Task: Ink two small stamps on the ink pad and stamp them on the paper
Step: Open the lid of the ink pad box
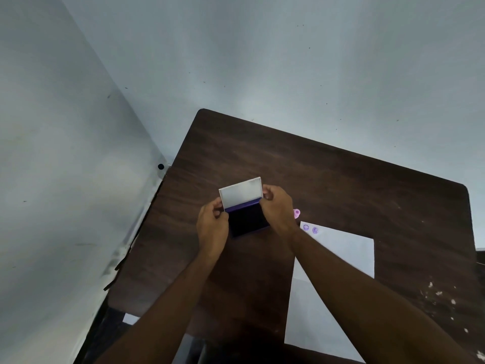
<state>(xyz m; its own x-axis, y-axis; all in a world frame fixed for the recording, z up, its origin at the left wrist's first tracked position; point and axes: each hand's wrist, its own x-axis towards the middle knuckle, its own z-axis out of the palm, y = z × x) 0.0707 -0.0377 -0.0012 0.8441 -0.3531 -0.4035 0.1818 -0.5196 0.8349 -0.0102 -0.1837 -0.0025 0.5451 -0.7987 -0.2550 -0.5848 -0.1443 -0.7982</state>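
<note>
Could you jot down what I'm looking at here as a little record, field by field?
Setting: dark wooden table by a pale wall
Left hand: pinches the ink pad's lid at its left edge
Right hand: pinches the lid at its right edge
Ink pad: lid raised, dark pad showing
Paper: two purple stamp marks at its far corner
Pink stamp: on the table behind the right hand, partly hidden

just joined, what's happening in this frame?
A person has both hands on a purple hinged ink pad on the dark wooden table. The left hand and right hand each pinch a side of its white-lined lid, which stands upright. The white sheet of paper to the right already carries two purple stamp prints at its far corner. A small pink stamp peeks out behind the right hand.
</note>
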